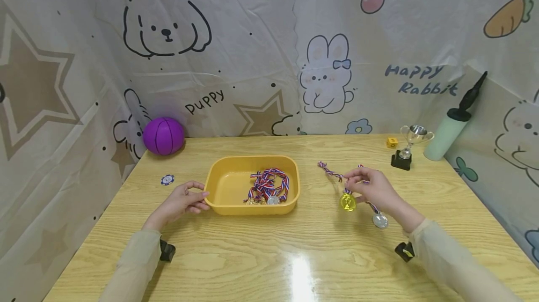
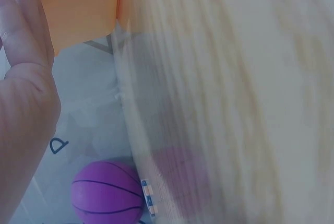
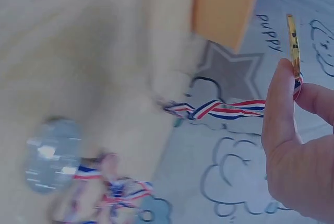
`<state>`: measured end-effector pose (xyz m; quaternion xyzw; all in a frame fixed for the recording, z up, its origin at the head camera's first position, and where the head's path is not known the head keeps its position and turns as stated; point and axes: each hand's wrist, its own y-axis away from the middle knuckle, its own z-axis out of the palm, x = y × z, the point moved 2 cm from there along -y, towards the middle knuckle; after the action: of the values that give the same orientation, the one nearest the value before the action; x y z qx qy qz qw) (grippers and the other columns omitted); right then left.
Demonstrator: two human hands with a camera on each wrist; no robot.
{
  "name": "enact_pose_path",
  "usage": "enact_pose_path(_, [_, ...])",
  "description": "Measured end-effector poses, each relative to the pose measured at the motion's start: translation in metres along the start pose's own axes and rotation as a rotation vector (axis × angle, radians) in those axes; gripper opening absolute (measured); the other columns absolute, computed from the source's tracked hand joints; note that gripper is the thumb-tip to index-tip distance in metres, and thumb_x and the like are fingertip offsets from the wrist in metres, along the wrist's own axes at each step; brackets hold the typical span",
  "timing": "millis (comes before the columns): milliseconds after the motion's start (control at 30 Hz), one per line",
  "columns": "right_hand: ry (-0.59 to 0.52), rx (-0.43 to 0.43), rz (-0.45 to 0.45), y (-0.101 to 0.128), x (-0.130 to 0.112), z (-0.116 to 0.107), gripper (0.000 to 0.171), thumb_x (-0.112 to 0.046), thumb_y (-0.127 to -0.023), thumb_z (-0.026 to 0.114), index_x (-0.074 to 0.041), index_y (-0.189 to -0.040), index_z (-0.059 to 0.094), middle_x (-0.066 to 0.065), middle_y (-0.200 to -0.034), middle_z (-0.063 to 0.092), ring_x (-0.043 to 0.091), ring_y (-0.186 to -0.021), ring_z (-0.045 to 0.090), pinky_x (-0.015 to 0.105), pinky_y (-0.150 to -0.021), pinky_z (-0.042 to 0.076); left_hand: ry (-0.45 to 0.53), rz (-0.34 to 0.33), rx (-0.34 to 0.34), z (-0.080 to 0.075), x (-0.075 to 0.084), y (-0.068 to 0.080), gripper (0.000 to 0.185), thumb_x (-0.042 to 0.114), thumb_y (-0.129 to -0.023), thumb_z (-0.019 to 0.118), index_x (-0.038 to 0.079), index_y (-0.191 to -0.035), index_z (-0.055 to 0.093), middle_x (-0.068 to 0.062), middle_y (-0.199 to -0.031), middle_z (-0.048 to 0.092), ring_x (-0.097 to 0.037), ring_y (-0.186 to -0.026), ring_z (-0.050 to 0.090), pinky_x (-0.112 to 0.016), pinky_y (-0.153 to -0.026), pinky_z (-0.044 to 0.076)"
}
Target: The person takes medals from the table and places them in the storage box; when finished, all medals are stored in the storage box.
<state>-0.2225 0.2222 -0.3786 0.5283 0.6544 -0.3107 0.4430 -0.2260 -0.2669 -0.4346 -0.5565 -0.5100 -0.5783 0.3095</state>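
Gold medal (image 1: 347, 202) dangles light from limp ribbon (image 1: 330, 171); we pinch ribbon near disc, right hand (image 1: 375, 190) curled. Left hand (image 1: 185, 200) steadies tray (image 1: 223, 208), fingers loosely bent.

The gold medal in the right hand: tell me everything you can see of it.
The gold medal is a shiny round yellow disc, metal or plastic by its look, on a red, white and blue ribbon. The right hand pinches it at the top, so it hangs just off the table; the ribbon trails back along the wood. A silver medal lies close by.
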Motion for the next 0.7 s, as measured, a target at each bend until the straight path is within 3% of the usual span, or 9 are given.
enact_pose_path(333, [0.001, 0.044, -0.077, -0.012, -0.048, -0.007, 0.038, -0.013, -0.092, 0.063, 0.007, -0.122, 0.053, 0.012, -0.101, 0.058, 0.006, -0.086, 0.066, 0.033, -0.07, 0.06, -0.005, -0.003, -0.001, 0.0, 0.0, 0.001, 0.048, 0.019, -0.098, 0.057, -0.01, -0.128, 0.032, -0.002, -0.079, 0.073, -0.012, -0.073, 0.071, -0.018, -0.06, 0.056])
enact_pose_path(700, [-0.041, 0.003, -0.121, -0.022, -0.098, 0.018, 0.034, -0.013, -0.091, 0.065, 0.001, -0.121, 0.055, 0.01, -0.101, 0.058, 0.011, -0.085, 0.067, 0.034, -0.069, 0.06, 0.01, -0.009, -0.005, 0.0, 0.0, 0.001, 0.048, 0.019, -0.097, 0.057, -0.008, -0.128, 0.032, -0.003, -0.079, 0.073, -0.012, -0.073, 0.071, -0.019, -0.06, 0.057])
